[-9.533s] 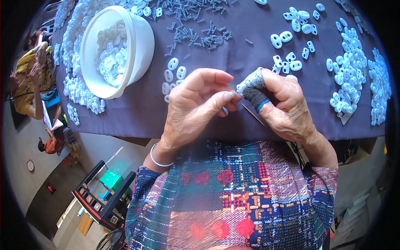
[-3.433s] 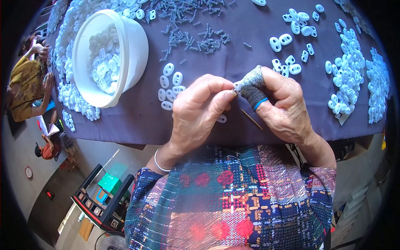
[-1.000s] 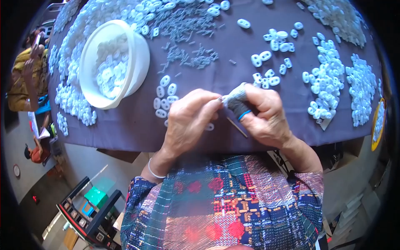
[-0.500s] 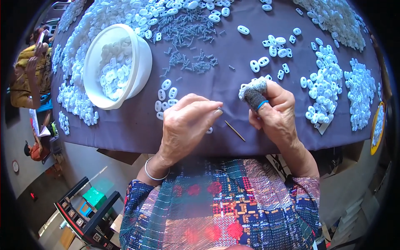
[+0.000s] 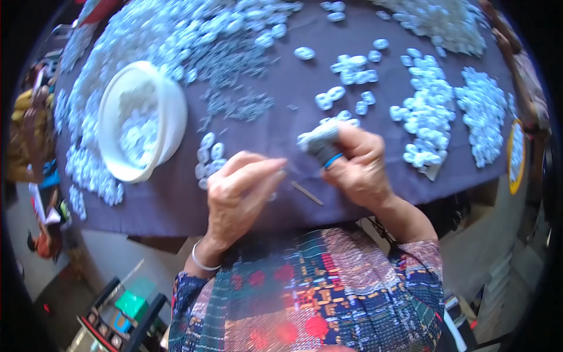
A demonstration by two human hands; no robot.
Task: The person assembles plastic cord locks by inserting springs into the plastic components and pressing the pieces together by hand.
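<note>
One patterned garment is seen nearest, and one bracelet is worn on the left wrist. With the dial centred between the hands and twelve set straight ahead, one thin stick is found just below centre on the dark cloth, its long axis laid from ten to four. The left hand is held at eight, thumb and forefinger brought near each other; whether anything is pinched there cannot be told through the blur. The right hand is held at three, closed, with two grey finger covers worn; one white piece is gripped at their tips, just on the twelve side of centre, its exposed end pointed toward nine, its long axis too blurred to be read. About seven oval pieces are grouped at nine. One white tub, partly filled with uncounted pieces, is placed between nine and ten. Springs, too many to be counted, are strewn at eleven. One lone oval is seen at twelve, and two heaps are spread between two and three. One yellow-rimmed tray is seen at three.
</note>
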